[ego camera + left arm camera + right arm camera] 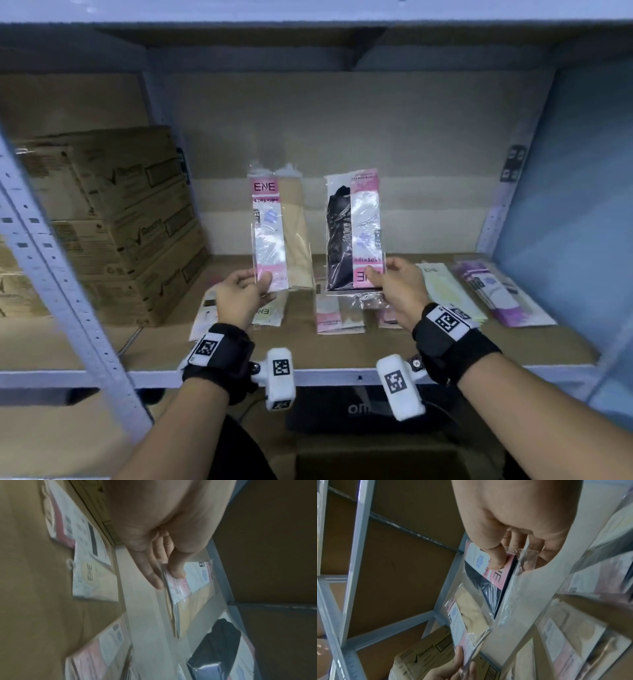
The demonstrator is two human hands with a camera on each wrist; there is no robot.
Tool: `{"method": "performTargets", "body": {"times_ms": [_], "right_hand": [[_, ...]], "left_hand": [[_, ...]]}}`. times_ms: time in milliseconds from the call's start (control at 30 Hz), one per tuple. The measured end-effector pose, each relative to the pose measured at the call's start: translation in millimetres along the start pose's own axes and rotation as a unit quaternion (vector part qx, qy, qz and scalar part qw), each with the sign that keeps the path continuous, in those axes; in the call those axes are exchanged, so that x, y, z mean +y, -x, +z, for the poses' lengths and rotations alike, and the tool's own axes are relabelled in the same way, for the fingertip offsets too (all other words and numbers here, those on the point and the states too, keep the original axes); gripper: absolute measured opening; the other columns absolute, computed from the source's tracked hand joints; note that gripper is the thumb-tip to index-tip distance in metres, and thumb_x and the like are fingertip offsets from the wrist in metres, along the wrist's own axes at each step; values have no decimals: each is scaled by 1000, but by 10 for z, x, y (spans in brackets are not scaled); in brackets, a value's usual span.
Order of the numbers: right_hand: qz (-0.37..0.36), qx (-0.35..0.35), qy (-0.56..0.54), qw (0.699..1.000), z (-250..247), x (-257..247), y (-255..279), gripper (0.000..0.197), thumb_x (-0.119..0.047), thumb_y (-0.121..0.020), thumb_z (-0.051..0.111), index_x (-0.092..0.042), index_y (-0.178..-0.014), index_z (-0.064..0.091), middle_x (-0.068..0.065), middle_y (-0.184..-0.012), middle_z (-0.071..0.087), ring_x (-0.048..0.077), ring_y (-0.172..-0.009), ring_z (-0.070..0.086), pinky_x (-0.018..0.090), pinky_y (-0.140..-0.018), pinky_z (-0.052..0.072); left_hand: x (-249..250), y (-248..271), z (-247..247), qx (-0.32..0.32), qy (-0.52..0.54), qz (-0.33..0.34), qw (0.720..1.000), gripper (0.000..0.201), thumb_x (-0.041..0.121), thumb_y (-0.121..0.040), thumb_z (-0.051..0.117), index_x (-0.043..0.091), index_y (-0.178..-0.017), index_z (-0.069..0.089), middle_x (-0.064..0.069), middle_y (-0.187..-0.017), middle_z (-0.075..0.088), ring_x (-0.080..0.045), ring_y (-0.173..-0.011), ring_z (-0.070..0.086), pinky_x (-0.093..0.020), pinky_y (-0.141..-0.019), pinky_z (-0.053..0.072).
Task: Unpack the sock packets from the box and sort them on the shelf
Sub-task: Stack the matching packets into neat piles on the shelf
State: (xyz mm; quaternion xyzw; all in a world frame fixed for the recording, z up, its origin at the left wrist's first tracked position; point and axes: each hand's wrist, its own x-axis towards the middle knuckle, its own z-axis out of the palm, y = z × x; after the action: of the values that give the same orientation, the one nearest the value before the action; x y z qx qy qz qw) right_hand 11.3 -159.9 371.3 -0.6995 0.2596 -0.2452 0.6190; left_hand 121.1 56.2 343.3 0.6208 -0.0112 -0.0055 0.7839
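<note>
I hold two sock packets upright over the shelf [342, 371]. My left hand [245, 291] pinches the bottom edge of a beige packet [281, 226] with a pink "ENE" label, thumb in front [175, 569]. My right hand [394, 279] pinches the lower corner of a black packet [352, 233], held upside down, thumb on its pink label [496, 559]. The beige packet [469, 619] also shows in the right wrist view, below the black packet [488, 586]. The black packet [214, 646] appears low in the left wrist view.
Several packets lie flat on the shelf: white ones at the left [205, 315], pink ones in the middle [337, 317], pale yellow [445, 287] and purple [496, 291] at the right. Stacked cardboard cartons [113, 219] fill the shelf's left. A grey upright post [58, 277] stands near left.
</note>
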Motion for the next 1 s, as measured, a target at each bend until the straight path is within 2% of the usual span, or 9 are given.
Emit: {"method": "performTargets", "body": {"times_ms": [100, 167, 267, 333, 400, 533, 767, 900, 1000], "right_hand": [[-6, 26, -24, 999, -326, -7, 47, 18, -11, -81, 74, -19, -92, 62, 0, -94, 67, 17, -90, 62, 33, -77, 49], [-9, 46, -28, 999, -525, -7, 88, 19, -9, -81, 73, -23, -86, 61, 3, -98, 69, 18, -93, 63, 32, -81, 48], [-3, 72, -31, 997, -802, 22, 123, 21, -9, -81, 73, -21, -93, 61, 2, -104, 67, 20, -102, 62, 35, -93, 46], [2, 84, -38, 996, -970, 63, 140, 23, -9, -80, 73, -25, -91, 59, -6, -96, 63, 18, -103, 60, 37, -98, 44], [7, 91, -36, 995, -1112, 95, 159, 25, -10, -81, 72, -27, -91, 58, -8, -97, 61, 19, -106, 59, 42, -102, 44], [8, 113, -33, 993, -1302, 136, 186, 36, -9, -82, 71, -14, -116, 60, 5, -122, 61, 24, -111, 60, 46, -104, 44], [11, 112, -22, 993, -1395, 196, 144, 41, -8, -83, 70, -12, -122, 58, 6, -118, 65, 22, -105, 63, 41, -99, 47], [18, 105, -16, 994, -1373, 200, 133, 40, -8, -84, 69, -14, -122, 57, 7, -118, 65, 23, -107, 62, 46, -103, 45], [19, 105, -12, 994, -1358, 211, 156, 39, -9, -84, 69, -13, -121, 58, 1, -109, 64, 21, -107, 61, 45, -103, 44]], "left_hand": [[-70, 92, 271, -50, 18, -18, 998, 20, -1, -83, 69, 5, -94, 54, -12, -88, 65, -22, -74, 66, -27, -61, 60], [-114, 179, 450, -82, 18, -28, 996, 19, -4, -83, 68, 5, -91, 54, -10, -82, 65, -27, -80, 66, -31, -64, 60], [-179, 328, 687, -120, 22, -37, 992, 18, -8, -83, 65, 2, -93, 53, -12, -80, 63, -26, -75, 66, -31, -63, 61], [-225, 391, 810, -135, 18, -37, 990, 17, -9, -83, 65, 1, -91, 54, -12, -79, 63, -26, -73, 66, -31, -62, 61], [-281, 396, 905, -147, 3, -34, 989, 18, -9, -81, 67, 3, -90, 56, -14, -82, 66, -30, -77, 67, -37, -70, 60], [-350, 389, 1010, -167, -26, -34, 985, 19, -5, -78, 71, 7, -89, 61, -13, -87, 72, -28, -81, 71, -44, -83, 57], [-362, 451, 1128, -182, -22, -46, 982, 18, -7, -81, 68, 4, -93, 60, -20, -97, 71, -31, -81, 71, -46, -82, 57], [-351, 454, 1107, -183, -33, -40, 982, 15, -5, -82, 68, 4, -91, 60, -21, -96, 71, -30, -80, 71, -44, -80, 58], [-338, 441, 1090, -180, -42, -36, 982, 14, -4, -83, 68, 4, -92, 60, -18, -91, 71, -30, -80, 71, -46, -80, 58]]}}
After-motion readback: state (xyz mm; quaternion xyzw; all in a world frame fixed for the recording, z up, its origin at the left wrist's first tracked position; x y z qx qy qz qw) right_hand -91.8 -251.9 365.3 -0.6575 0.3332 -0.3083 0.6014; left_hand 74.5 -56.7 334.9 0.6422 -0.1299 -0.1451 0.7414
